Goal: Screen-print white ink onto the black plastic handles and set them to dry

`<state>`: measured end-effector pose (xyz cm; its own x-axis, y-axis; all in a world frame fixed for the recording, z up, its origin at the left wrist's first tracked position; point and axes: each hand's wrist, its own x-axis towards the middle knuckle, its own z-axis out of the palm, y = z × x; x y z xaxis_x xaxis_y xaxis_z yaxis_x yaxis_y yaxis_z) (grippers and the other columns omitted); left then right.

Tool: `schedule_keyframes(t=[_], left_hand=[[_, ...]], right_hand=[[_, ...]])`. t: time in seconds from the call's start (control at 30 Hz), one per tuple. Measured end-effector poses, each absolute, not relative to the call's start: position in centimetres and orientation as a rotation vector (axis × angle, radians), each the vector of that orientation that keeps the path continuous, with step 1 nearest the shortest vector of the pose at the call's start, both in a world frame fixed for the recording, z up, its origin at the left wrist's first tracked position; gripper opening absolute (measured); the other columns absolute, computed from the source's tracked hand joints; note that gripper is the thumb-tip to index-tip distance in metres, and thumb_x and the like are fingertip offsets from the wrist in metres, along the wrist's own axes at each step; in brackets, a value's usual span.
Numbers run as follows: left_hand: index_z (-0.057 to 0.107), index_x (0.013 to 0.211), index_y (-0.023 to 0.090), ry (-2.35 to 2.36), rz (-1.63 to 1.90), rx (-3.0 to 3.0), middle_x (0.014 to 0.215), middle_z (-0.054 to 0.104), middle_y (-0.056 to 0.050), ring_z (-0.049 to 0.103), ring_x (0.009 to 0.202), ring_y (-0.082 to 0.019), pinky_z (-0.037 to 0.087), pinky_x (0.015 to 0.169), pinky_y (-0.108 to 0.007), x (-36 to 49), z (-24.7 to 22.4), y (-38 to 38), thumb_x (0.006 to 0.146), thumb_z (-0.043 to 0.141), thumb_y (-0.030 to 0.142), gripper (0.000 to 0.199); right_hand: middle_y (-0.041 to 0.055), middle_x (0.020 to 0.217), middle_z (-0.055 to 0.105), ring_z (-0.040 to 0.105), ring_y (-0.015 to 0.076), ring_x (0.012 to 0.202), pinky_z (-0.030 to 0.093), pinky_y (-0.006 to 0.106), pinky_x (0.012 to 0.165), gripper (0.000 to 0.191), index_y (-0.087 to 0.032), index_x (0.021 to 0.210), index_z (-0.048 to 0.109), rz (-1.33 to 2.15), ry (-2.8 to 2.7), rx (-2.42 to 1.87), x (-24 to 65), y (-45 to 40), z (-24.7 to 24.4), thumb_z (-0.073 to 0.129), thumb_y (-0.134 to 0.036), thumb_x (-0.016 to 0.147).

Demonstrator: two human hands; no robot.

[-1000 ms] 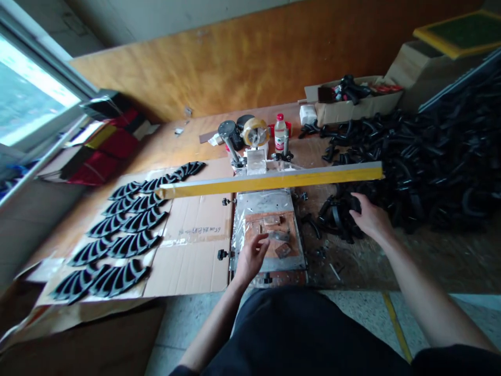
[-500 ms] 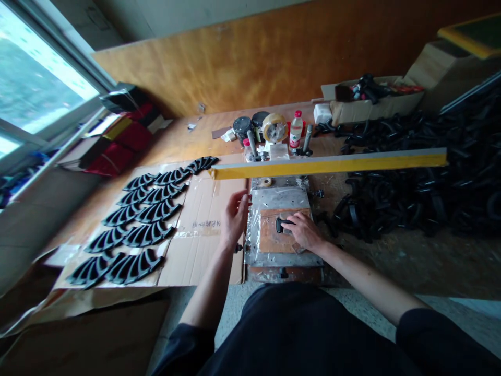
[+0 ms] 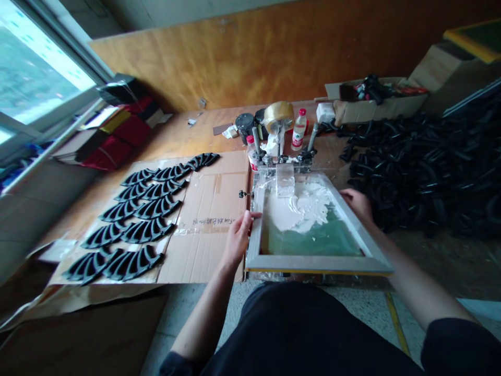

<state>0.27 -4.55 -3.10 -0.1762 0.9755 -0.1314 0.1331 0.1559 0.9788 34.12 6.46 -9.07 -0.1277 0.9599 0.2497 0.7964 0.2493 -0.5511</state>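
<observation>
A metal-edged screen frame (image 3: 255, 235) lies lowered over the work plate, with thick white paste (image 3: 309, 206) spread on its green mesh. My left hand (image 3: 238, 237) is at the frame's left side, one fingertip over the rim and the other fingers bent together. At the right side, my right hand (image 3: 358, 203) has its fingers curled beside the rim; what they hold, if anything, is hidden. A squeegee-like block (image 3: 285, 180) rests at the back of the mesh, below the clamp assembly (image 3: 303, 159). The black piece is out of sight.
Rows of curved black parts (image 3: 143, 232) lie on cardboard (image 3: 203, 209) at the left. A heap of black parts (image 3: 430, 177) covers the right side. Behind the frame stand a tape roll (image 3: 278, 116), a bottle (image 3: 299, 130) and a dark jar (image 3: 245, 127).
The raised frame has come down over the plate and hides the wooden board and black piece. My right hand has let go of that piece and moved right; my left hand is now at the frame.
</observation>
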Motion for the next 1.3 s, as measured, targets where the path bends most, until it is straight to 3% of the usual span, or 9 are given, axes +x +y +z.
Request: schedule_keyframes(t=[0.1,0.2,0.27,0.43,0.63,0.77,1.0,1.17,1.3], left_hand=[[0.058,0.129,0.020,1.559,0.994,1.100,0.063,0.052,0.004,0.043,0.051,-0.008,0.033,0.048,-0.019,0.2,-8.0,-6.0,0.083,0.056,0.057,0.059],[0.045,0.142,0.021,1.678,0.924,1.131,0.062,0.049,0.006,0.042,0.052,-0.008,0.032,0.051,-0.019,0.5,-11.6,-6.0,0.084,0.056,0.050,0.065],[0.045,0.141,0.022,1.731,0.887,1.164,0.062,0.049,0.006,0.043,0.054,-0.009,0.032,0.053,-0.019,0.5,-12.9,-5.7,0.086,0.054,0.049,0.063],[0.051,0.137,0.021,1.768,0.812,1.203,0.067,0.054,0.004,0.049,0.060,-0.011,0.036,0.058,-0.021,0.2,-13.5,-5.4,0.086,0.052,0.050,0.058],[0.052,0.135,0.023,1.762,0.818,1.210,0.072,0.058,0.003,0.052,0.064,-0.013,0.038,0.060,-0.023,0.2,-13.7,-5.6,0.087,0.051,0.052,0.056],[0.052,0.135,0.021,1.772,0.830,1.216,0.070,0.056,0.003,0.051,0.063,-0.013,0.039,0.060,-0.022,0.3,-13.6,-5.5,0.087,0.051,0.050,0.056],[0.056,0.131,0.021,1.770,0.855,1.172,0.067,0.059,0.002,0.053,0.060,-0.013,0.042,0.059,-0.023,0.4,-12.6,-5.4,0.084,0.057,0.047,0.055],[0.056,0.132,0.020,1.729,0.856,1.156,0.061,0.055,0.004,0.050,0.055,-0.011,0.040,0.054,-0.022,0.4,-11.2,-5.4,0.082,0.059,0.048,0.057],[0.054,0.133,0.019,1.648,0.958,1.138,0.059,0.054,0.005,0.045,0.050,-0.010,0.038,0.050,-0.021,0.1,-8.0,-5.3,0.082,0.057,0.058,0.064]], right_hand=[[0.0168,0.121,0.059,0.060,0.0255,0.097,0.049,0.043,0.086,0.035,-0.016,0.118,0.062,0.317,-1.897,-1.539,32.3,8.5,-6.9,0.050,-0.029,0.089],[0.0140,0.137,0.049,0.051,0.0297,0.119,0.045,0.044,0.098,0.059,-0.018,0.131,0.053,0.258,-2.108,-1.290,26.4,9.4,-5.5,0.070,-0.026,0.076],[0.0132,0.125,0.057,0.053,0.0302,0.115,0.046,0.043,0.094,0.055,-0.017,0.125,0.056,0.281,-2.271,-1.252,22.9,9.4,-5.2,0.073,-0.022,0.073],[0.0056,0.086,0.068,0.061,0.0221,0.084,0.045,0.031,0.074,0.011,-0.020,0.088,0.066,0.394,-2.566,-1.228,21.1,6.9,-7.1,0.061,-0.014,0.081],[0.0053,0.089,0.069,0.060,0.0191,0.084,0.042,0.029,0.074,0.027,-0.019,0.088,0.068,0.432,-2.790,-0.618,25.2,2.2,-7.9,0.049,-0.002,0.079],[0.0007,0.081,0.068,0.061,0.0186,0.082,0.043,0.027,0.070,0.029,-0.023,0.083,0.069,0.536,-2.771,-0.687,25.1,3.0,-6.8,0.054,-0.001,0.071],[0.0066,0.104,0.071,0.063,0.0211,0.094,0.048,0.032,0.080,0.036,-0.021,0.103,0.070,0.448,-2.603,-0.722,24.8,0.5,-9.5,0.053,-0.002,0.077],[0.0004,0.092,0.071,0.065,0.0194,0.086,0.049,0.030,0.075,0.025,-0.028,0.103,0.070,0.532,-2.578,-0.868,23.5,2.4,-7.3,0.064,-0.017,0.082],[0.0025,0.109,0.069,0.064,0.0208,0.091,0.049,0.032,0.078,0.052,-0.032,0.130,0.058,0.469,-2.357,-1.128,22.1,8.4,-3.3,0.072,-0.027,0.080]])
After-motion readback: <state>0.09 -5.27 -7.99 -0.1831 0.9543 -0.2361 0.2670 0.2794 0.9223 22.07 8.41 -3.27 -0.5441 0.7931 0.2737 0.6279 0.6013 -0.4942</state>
